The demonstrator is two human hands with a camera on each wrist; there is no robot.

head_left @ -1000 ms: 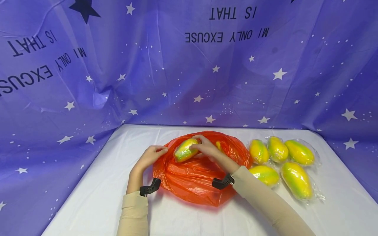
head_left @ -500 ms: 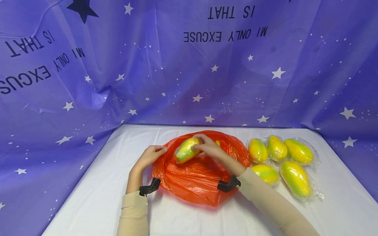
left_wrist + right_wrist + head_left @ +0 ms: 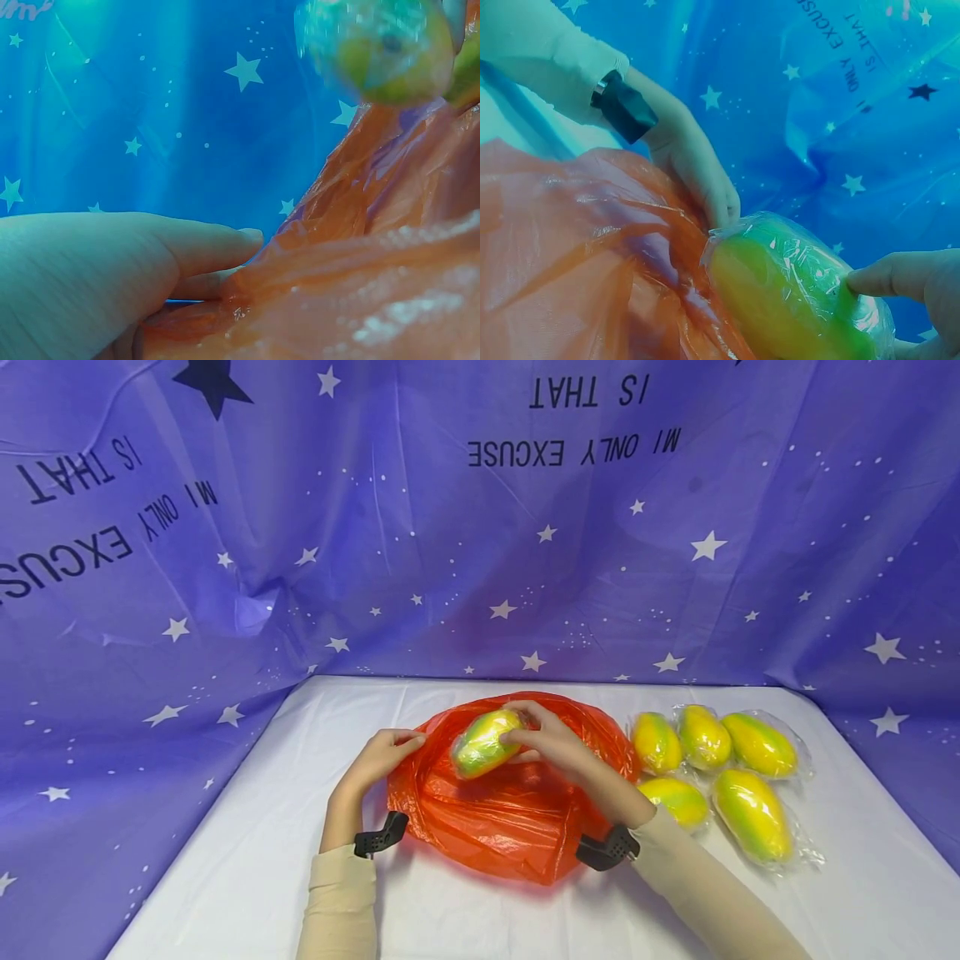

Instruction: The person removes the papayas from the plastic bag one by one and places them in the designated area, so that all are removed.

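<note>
One held mango (image 3: pixel 487 742), five (image 3: pixel 752 814) apparently loose

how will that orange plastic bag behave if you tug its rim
The orange plastic bag is probably floppy: it lies crumpled in folds. Likely light, since the left hand pinches its rim up with fingertips alone. Its glossy film may slip, as may the wrapped mango the right hand holds.

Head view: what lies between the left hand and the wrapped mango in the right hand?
Only the orange bag's rim, pinched by the left hand; wrapped mango hangs above it.
</note>
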